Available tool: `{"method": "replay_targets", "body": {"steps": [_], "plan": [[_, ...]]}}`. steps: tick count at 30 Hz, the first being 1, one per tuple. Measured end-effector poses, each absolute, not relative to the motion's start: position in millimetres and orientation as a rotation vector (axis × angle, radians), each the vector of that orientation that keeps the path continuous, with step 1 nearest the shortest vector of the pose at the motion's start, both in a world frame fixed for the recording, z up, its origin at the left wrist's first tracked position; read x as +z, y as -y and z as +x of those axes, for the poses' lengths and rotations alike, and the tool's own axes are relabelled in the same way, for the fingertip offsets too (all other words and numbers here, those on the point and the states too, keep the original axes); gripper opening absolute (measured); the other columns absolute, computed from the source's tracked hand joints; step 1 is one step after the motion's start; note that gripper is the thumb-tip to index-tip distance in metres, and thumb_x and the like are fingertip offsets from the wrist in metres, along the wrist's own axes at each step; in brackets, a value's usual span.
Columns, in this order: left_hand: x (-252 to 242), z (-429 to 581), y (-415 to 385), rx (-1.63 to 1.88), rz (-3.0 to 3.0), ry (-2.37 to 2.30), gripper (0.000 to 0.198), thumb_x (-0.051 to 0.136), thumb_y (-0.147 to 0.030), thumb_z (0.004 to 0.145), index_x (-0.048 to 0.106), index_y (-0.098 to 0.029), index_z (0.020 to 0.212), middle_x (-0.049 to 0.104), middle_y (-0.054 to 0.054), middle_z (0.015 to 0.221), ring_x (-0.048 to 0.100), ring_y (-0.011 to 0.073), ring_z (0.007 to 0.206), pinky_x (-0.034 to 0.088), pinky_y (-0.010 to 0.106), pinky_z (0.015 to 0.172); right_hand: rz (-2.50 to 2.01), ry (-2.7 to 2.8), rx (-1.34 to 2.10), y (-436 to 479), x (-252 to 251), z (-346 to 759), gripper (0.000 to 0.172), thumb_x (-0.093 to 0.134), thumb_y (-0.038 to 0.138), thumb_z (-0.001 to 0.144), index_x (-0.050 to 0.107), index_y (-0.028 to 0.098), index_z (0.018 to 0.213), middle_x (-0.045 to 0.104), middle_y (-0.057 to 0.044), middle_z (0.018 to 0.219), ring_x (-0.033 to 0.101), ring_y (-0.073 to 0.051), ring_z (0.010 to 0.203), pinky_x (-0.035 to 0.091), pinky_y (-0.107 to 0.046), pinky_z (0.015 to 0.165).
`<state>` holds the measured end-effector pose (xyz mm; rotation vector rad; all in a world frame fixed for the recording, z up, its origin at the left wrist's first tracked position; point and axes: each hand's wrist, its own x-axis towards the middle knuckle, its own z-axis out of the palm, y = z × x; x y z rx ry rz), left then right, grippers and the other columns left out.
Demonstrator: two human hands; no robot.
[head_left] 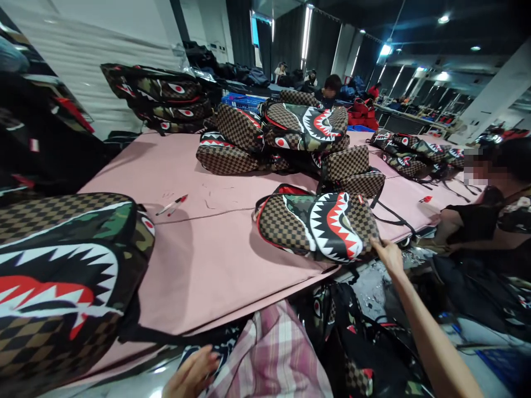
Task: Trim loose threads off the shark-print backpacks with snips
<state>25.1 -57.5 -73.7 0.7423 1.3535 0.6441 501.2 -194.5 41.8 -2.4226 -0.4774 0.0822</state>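
A brown checkered backpack (282, 224) with a shark-mouth print lies near the table's front edge. My right hand (388, 255) is closed on its right end, thumb on top. My left hand (194, 371) is low in front of the table, by my plaid clothing (274, 354), slightly blurred. Its fingers look loosely stretched out, and nothing shows in them. A larger shark-print backpack (95, 265) rests at the left end of the table, with a dark strap reaching toward my left hand.
The pink table (224, 265) bears a pile of checkered backpacks (232, 157), a camouflage stack (166, 99) and a pen (172, 205). More bags (415, 149) lie at right. A co-worker (489, 204) sits there. Dark backpacks (348, 331) are below the table edge.
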Motion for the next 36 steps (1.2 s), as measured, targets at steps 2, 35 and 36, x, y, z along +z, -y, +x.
{"method": "replay_targets", "body": {"steps": [2,35,36], "plan": [[-66,48,52,0.633,0.794,-1.315,0.041,0.068,-0.049,0.054,0.061,-0.019,0.081,0.069,0.009,0.080,0.066,0.0292,0.079,0.052,0.037,0.067,-2.346,0.633,0.194,210,24,439,0.041,0.055,0.052,0.069,0.070,0.016,0.083,0.070,-0.010,0.077,0.062,-0.025,0.075,0.044,-0.033,0.068],[3,62,147,0.052,2.834,-0.419,0.051,0.050,-0.054,0.081,0.048,-0.027,0.123,0.049,0.001,0.134,0.040,0.0236,0.122,0.033,0.039,0.098,-2.212,1.520,0.503,219,-9,275,0.038,0.048,0.039,0.086,0.050,0.018,0.118,0.066,-0.008,0.099,0.061,-0.023,0.088,0.045,-0.036,0.075],[-1,60,148,0.051,2.846,-0.419,0.050,0.050,-0.054,0.081,0.049,-0.027,0.123,0.049,0.000,0.134,0.040,0.0237,0.122,0.032,0.039,0.098,-2.197,1.594,0.472,218,-10,274,0.032,0.045,0.037,0.088,0.053,0.017,0.113,0.065,-0.008,0.098,0.061,-0.022,0.086,0.043,-0.036,0.075]]}}
